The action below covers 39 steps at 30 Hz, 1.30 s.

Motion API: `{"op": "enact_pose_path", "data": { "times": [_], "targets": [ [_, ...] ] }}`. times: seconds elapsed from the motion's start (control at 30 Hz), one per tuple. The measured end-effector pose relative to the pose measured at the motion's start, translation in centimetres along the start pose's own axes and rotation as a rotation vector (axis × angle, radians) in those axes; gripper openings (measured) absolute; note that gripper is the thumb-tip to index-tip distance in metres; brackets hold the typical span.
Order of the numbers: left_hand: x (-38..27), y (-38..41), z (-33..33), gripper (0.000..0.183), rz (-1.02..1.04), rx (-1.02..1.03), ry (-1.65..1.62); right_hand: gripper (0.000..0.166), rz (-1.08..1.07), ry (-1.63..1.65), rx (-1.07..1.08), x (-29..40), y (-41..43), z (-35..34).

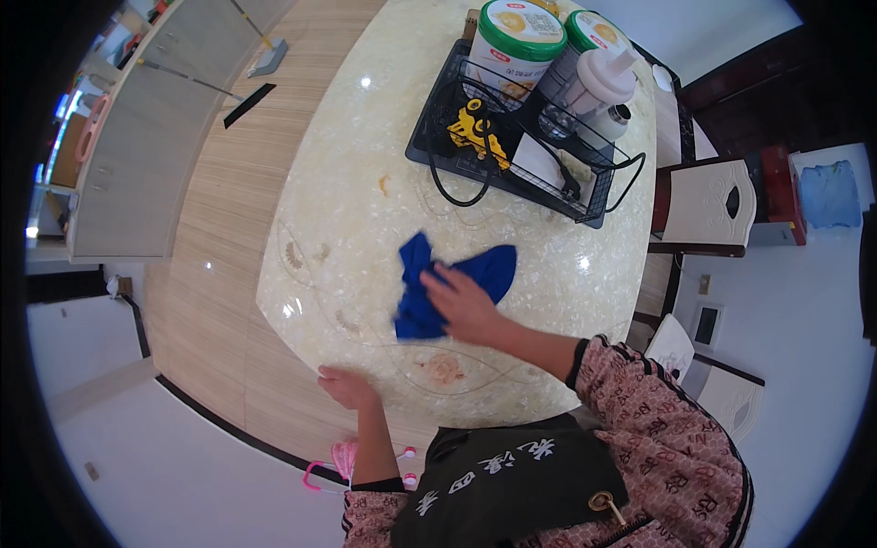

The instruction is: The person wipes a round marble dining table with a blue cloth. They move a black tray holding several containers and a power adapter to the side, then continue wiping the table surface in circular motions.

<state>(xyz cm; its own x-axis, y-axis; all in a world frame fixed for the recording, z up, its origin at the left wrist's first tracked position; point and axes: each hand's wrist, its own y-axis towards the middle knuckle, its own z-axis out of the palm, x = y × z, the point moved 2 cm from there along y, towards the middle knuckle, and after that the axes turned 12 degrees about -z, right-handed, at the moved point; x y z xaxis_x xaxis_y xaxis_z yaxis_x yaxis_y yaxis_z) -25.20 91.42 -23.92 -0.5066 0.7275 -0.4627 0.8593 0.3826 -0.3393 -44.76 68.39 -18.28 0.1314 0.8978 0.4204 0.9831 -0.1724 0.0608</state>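
Note:
My right hand (467, 305) lies on a crumpled blue cloth (490, 270), its fingers pressed into the folds. Both the hand and the cloth's left edge look slightly blurred. Beneath the cloth is the glossy cream stone-look top of a table (342, 205) with a faint floral pattern. At the table's near left edge is my left hand (348, 388), fingers close together and partly curled. Nothing shows in it, though its palm side is hidden.
Farther up the table, a black wire basket (595, 198) holds a yellow toy vehicle (473, 130), green-lidded tubs (517, 41), a lidded cup (603, 79) and a black cable (438, 181). White chairs (709, 205) stand to the right. A broom (248, 104) and dustpan (270, 58) are at the left cabinets.

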Motion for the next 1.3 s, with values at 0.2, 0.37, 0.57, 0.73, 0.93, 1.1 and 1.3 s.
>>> {"op": "enact_pose_path", "data": {
  "times": [0.2, 0.37, 0.57, 0.73, 0.93, 1.1, 1.3],
  "targets": [
    [-0.5, -0.6, -0.4, 0.064, 0.005, 0.035, -0.062, 0.085, 0.176, -0.092, -0.033, -2.3, 2.7, -1.8],
    [-1.7, -1.0, -0.4, 0.064, 0.006, 0.057, -0.052, 0.081, 0.239, -0.057, -0.200, -3.8, 6.2, -0.1],
    [-0.5, -1.3, -0.5, 0.065, -0.028, 0.076, -0.117, 0.076, 0.117, -0.143, 0.081, -0.8, -0.9, -2.1],
    [-1.2, -1.0, -0.5, 0.066, 0.027, 0.067, -0.044, 0.070, 0.289, -0.253, -0.084, -3.5, 8.2, -1.4],
    [0.4, 0.9, 0.4, 0.064, 0.030, 0.033, -0.052, 0.083, -0.021, -0.012, 0.212, -0.1, -3.7, -1.7],
    [0.5, -0.3, -0.1, 0.063, 0.018, 0.046, -0.041, 0.098, 0.316, -0.090, -0.014, -6.2, -3.6, -3.2],
    [1.7, 0.4, 0.1, 0.057, 0.056, 0.021, -0.076, 0.094, 0.095, -0.113, -0.106, -7.5, 14.6, -2.1]
  ]
}}
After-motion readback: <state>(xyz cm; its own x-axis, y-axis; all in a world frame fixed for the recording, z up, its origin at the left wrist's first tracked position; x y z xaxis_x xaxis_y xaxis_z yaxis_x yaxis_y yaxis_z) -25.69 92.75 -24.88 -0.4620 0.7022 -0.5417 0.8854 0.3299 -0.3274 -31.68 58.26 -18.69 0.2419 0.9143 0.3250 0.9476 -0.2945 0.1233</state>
